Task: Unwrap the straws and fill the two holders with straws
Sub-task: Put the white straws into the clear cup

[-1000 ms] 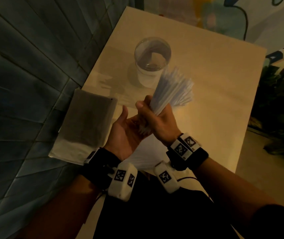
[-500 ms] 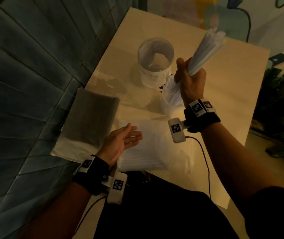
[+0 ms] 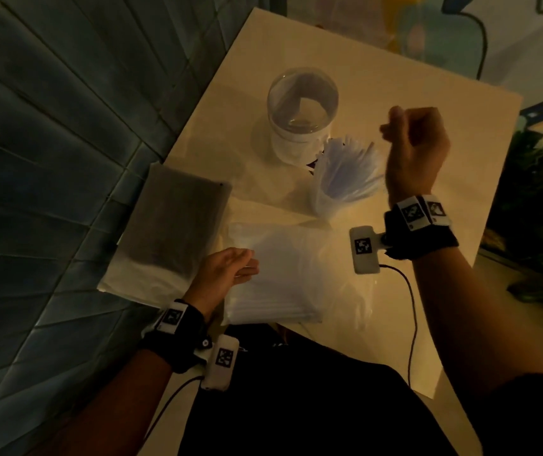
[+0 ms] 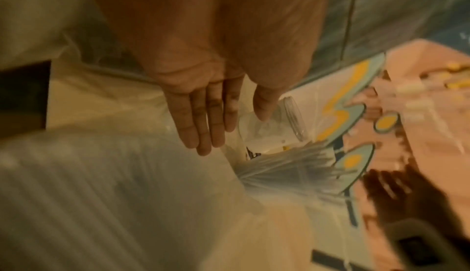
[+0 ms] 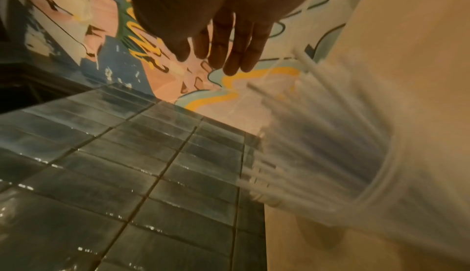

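Two clear holders stand on the pale table (image 3: 444, 179). The far holder (image 3: 303, 106) (image 4: 274, 124) holds no straws. The near holder (image 3: 346, 179) (image 5: 356, 171) is full of white straws (image 4: 287, 167) that fan out at the top. My right hand (image 3: 392, 126) (image 5: 229, 54) hovers just right of and above that holder, its fingers relaxed and holding nothing. My left hand (image 3: 244, 264) (image 4: 203, 126) lies flat, fingers straight, over a clear plastic bag of wrapped straws (image 3: 283, 278) (image 4: 101, 195) at the table's near edge.
A grey flat packet (image 3: 174, 232) lies at the table's left edge, against the blue tiled wall (image 3: 49, 159). A painted wall (image 3: 428, 34) stands behind the table. Sensor cables hang from both wrists over my lap.
My right hand carried the straw bundle from my left palm to the near holder and let it go; the straws now stand there. My left hand dropped onto the bag.
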`<state>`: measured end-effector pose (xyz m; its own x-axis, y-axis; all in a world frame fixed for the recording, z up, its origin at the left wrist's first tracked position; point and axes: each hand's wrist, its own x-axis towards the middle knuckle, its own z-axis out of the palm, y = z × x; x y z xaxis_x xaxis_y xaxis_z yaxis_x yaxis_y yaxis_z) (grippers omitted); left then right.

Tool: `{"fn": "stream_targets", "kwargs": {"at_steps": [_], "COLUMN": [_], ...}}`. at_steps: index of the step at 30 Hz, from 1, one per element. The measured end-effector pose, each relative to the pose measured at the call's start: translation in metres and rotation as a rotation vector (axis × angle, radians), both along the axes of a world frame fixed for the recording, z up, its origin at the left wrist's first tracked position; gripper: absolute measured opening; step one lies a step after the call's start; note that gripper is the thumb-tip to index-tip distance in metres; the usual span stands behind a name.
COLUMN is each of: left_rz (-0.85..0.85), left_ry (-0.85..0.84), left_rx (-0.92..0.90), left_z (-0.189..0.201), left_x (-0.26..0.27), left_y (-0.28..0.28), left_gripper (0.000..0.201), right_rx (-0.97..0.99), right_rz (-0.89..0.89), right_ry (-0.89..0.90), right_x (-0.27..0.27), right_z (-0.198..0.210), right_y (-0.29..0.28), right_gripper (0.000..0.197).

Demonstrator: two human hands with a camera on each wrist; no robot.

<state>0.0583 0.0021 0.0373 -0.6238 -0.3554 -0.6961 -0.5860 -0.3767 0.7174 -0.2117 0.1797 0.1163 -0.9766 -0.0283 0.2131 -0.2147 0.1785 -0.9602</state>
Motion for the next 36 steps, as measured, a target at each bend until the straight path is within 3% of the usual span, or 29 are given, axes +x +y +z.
{"fn": "stream_targets", "kwargs": {"at_steps": [4,7,9,12,17,24,27,29,36], "left_rz": [-0.254,-0.417,-0.504,-0.709,-0.913,-0.967,-0.958,-0.965,-0.95], "left_ry": [-0.025,-0.106,-0.099,-0.214,-0.362,-0.417,-0.404,-0.409,-0.386], "left_rx": [-0.465,-0.772,-0.878,-0.884,-0.848,-0.874,-0.869,-0.884,-0.859], "left_z": [-0.018,-0.03,-0.035,-0.043,-0.06,-0.065,-0.071,-0.073,-0.076], "left_x": [0.009,0.018,0.021,0.021,0.024,0.023,0.026,0.027,0.03], "left_y": [-0.013,-0.016,-0.014,-0.006,0.003,0.011,0.01,0.012,0.01], "left_gripper": [0.006,0.024,0.041,0.069,0.084,0.078,0.076,0.075,0.078], "right_rx": [0.091,0.3,0.438,0.579,0.654,1.037,1.196,1.244,1.111], "right_rz": [-0.126,-0.068,0.006,0.232,0.585,1.006,1.058,1.015,0.86], "right_ry": [0.012,-0.196,-0.414,-0.65,-0.608,-0.149,-0.171,-0.234,-0.472], "right_x": [0.02,0.053,0.075,0.099,0.117,0.133,0.141,0.144,0.144], "right_z": [-0.017,-0.066,-0.098,-0.124,-0.137,-0.132,-0.123,-0.123,-0.126], "right_y": [0.055,0.096,0.114,0.118,0.095,0.044,0.02,0.008,-0.008], "right_gripper": [0.019,0.017,0.012,0.019,0.021,0.047,0.029,0.034,0.046]}}
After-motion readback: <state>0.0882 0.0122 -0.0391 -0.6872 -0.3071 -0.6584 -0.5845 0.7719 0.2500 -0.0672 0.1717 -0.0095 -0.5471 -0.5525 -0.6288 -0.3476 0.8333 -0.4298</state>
